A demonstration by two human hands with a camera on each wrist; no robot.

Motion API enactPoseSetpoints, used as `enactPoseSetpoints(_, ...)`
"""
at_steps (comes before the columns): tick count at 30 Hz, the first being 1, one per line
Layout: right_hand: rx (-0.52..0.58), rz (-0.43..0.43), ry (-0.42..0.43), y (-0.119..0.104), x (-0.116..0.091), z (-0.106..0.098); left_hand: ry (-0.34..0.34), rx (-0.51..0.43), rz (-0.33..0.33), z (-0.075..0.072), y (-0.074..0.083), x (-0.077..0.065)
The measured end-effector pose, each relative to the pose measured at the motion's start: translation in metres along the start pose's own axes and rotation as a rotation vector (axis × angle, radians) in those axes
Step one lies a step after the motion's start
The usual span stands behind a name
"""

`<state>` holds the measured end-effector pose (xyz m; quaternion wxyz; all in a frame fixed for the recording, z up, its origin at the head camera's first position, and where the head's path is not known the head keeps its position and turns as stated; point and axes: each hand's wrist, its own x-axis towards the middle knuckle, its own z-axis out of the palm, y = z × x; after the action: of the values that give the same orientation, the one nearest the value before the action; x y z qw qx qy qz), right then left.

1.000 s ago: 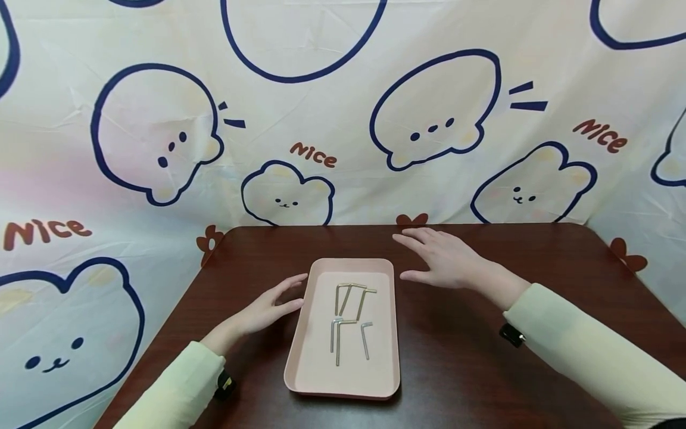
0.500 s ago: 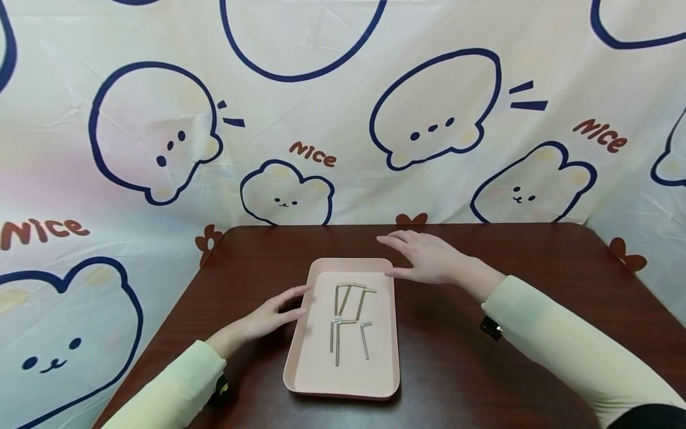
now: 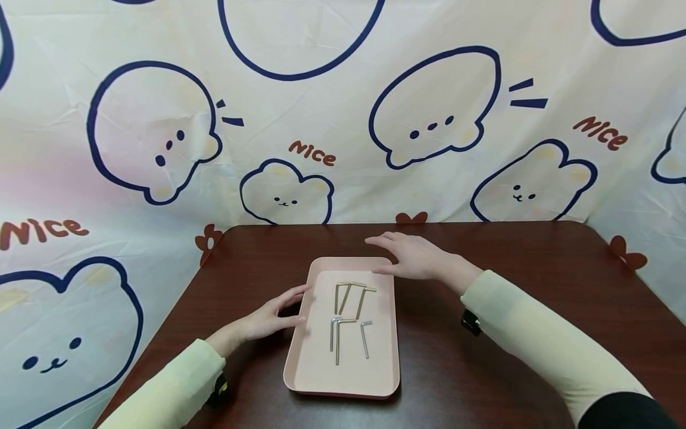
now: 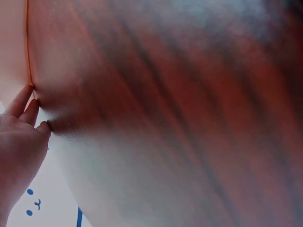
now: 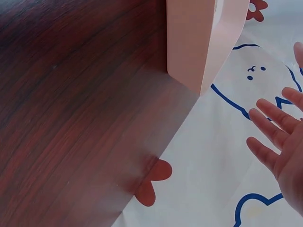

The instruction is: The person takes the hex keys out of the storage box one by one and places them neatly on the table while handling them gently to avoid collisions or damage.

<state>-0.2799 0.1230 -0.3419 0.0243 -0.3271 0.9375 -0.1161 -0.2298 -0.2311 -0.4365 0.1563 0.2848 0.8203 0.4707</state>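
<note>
A pink tray lies lengthwise on the table, holding several L-shaped hex keys. Three brass-coloured hex keys are grouped toward its far half. Nearer are a longer brass-coloured hex key, a silver hex key close beside it, and another silver hex key to the right. My left hand is at the tray's left side, its fingertips right at the rim and thumb lower down. Fingers spread and holding nothing, my right hand hovers by the tray's far right corner, thumb overlapping it.
The dark brown wooden table extends on both sides of the tray. A pale cloth printed with cartoon bears hangs behind the table and along its sides. Dark wrist devices sit under the cuffs.
My right hand has moved left, from beside the tray to over its far right corner. The left hand has shifted slightly at the rim. Tray and hex keys have stayed in place.
</note>
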Motion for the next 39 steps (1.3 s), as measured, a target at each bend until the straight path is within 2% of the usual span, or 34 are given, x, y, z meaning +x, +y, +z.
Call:
enactPoseSetpoints(7,0.133,0.006,-0.001,-0.001,0.012,0.003,-0.002,-0.005,0.000,0.000,0.000,0.000)
enactPoseSetpoints(13,0.242,-0.026,0.015,-0.002,0.020,0.007,-0.008,-0.010,-0.016,0.000,0.000,0.000)
enactPoseSetpoints(20,0.330,-0.084,0.013,-0.003,0.028,0.014,-0.008,-0.015,-0.005,0.000,0.000,0.000)
enactPoseSetpoints(32,0.380,-0.146,-0.018,-0.008,0.047,0.030,-0.019,-0.014,-0.052,0.000,0.003,0.000)
enactPoseSetpoints(39,0.354,-0.174,-0.011,-0.013,0.053,0.039,-0.025,-0.005,-0.039,-0.001,0.001,0.001)
